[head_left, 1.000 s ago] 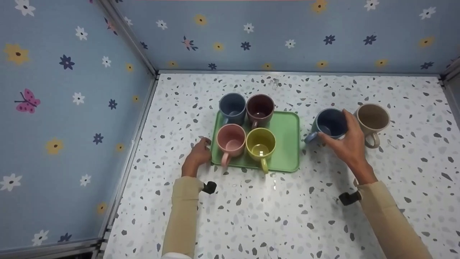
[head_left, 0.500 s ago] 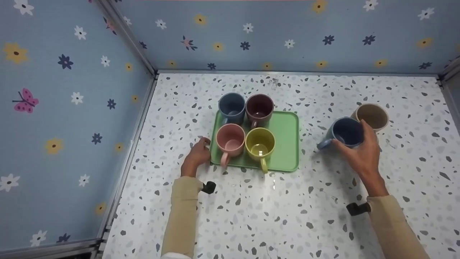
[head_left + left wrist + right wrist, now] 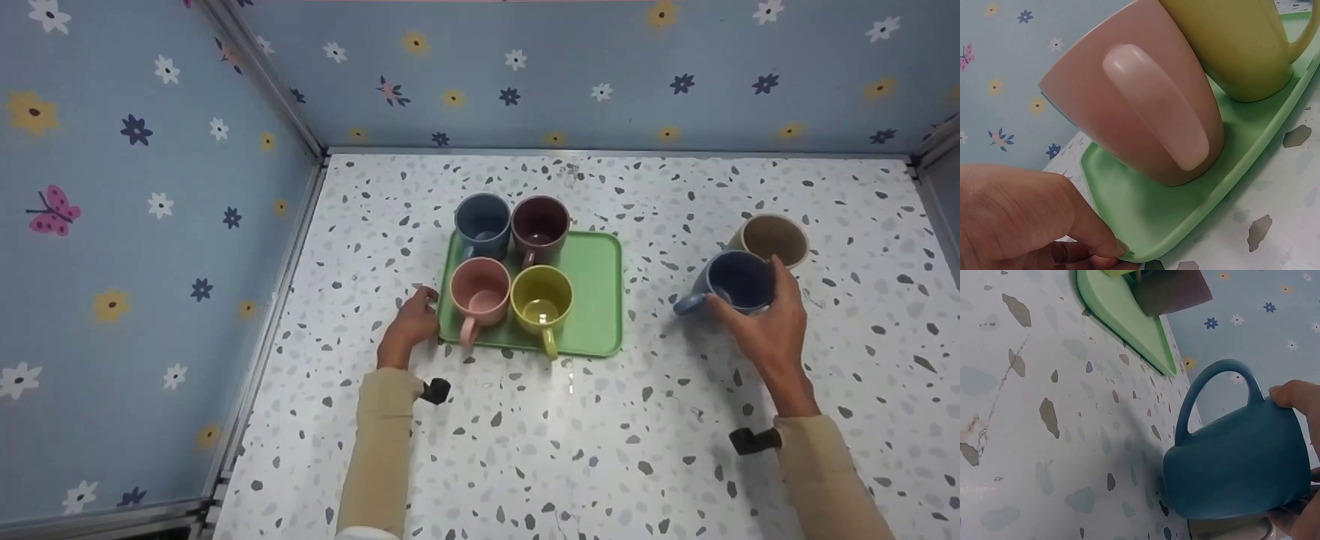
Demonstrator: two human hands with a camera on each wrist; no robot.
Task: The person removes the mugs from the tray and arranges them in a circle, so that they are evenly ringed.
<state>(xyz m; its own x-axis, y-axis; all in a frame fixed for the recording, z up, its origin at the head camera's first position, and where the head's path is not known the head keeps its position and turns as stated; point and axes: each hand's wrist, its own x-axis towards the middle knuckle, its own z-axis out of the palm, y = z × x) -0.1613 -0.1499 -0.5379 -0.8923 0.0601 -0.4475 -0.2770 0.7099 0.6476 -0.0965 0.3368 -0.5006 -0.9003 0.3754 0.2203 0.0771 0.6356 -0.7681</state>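
My right hand (image 3: 776, 334) grips a dark blue mug (image 3: 739, 281) around its body, thumb at the near side and fingers at the far right. The mug's handle points left; in the right wrist view the blue mug (image 3: 1235, 461) shows its side and a shadow on the table beside it. A beige mug (image 3: 772, 236) stands just behind, partly covered by it. At the left, my left hand (image 3: 412, 322) pinches the near-left edge of a green tray (image 3: 596, 289); the left wrist view shows the thumb (image 3: 1100, 233) on its rim, other fingers partly hidden below.
On the tray stand a grey-blue mug (image 3: 482, 225), a maroon mug (image 3: 540, 225), a pink mug (image 3: 480, 292) and a yellow mug (image 3: 541, 300). The tray's right strip is bare. Flowered panels (image 3: 487, 67) border the speckled table (image 3: 562, 450) behind and left.
My right hand has carried the dark blue mug rightward and nearer to me, so it now overlaps the beige mug's front. The left hand and the tray have stayed put.
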